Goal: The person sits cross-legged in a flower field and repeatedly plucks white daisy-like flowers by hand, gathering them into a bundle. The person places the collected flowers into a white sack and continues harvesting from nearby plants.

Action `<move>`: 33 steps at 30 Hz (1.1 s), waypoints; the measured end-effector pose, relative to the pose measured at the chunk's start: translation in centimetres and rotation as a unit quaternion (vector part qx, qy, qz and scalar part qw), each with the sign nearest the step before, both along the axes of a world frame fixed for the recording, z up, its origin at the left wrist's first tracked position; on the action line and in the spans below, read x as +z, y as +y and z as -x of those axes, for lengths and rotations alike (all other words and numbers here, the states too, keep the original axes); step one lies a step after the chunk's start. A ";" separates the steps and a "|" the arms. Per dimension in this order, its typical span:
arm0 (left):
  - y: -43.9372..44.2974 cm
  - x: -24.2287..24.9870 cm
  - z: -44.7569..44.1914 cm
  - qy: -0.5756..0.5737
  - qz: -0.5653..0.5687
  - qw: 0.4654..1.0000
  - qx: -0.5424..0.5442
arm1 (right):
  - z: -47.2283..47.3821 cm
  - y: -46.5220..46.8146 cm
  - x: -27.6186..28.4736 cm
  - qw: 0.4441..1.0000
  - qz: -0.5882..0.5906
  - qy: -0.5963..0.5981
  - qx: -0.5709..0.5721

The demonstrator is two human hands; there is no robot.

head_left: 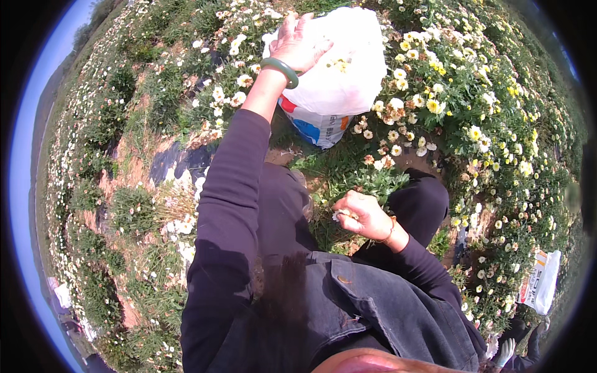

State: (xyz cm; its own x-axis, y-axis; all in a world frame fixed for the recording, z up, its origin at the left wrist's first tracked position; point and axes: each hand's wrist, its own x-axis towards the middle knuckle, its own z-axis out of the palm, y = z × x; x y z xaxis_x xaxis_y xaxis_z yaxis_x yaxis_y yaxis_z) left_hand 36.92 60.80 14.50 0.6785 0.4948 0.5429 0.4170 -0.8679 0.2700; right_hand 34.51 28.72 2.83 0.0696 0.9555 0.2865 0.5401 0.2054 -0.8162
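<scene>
My left hand (298, 44), with a green bangle (281, 70) at its wrist, is stretched out over the near left side of a white sack (359, 88). Its fingers are spread and nothing shows in them; whether it presses on the sack is hard to tell. A few yellowish flower bits (342, 65) lie inside the sack's bright mouth. Low between my knees, my right hand (366, 214) is curled around a white flower head (346, 214), partly hidden by the fingers. Leafy green stems (373, 184) grow just beyond that hand.
Dense white and yellow chrysanthemum-like flowers (433, 107) crowd the right side. Black ground film (179, 161) and reddish soil (130, 186) show at left. At lower right stand another printed sack (540, 282) and a person with a gloved hand (506, 352).
</scene>
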 end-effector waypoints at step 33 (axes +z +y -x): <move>-31.2 -26.1 46.5 -0.267 0.678 0.637 0.254 | 23.3 15.3 -8.5 0.929 0.125 -0.250 0.242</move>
State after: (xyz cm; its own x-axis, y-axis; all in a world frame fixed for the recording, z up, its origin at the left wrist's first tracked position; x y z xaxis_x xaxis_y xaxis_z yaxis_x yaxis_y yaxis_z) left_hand -9.56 29.63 -11.60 0.1425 0.8361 -0.5297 0.0857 0.5228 0.8482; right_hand 11.25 44.05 -5.68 -0.4677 0.8814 -0.0667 0.7578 0.3611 -0.5435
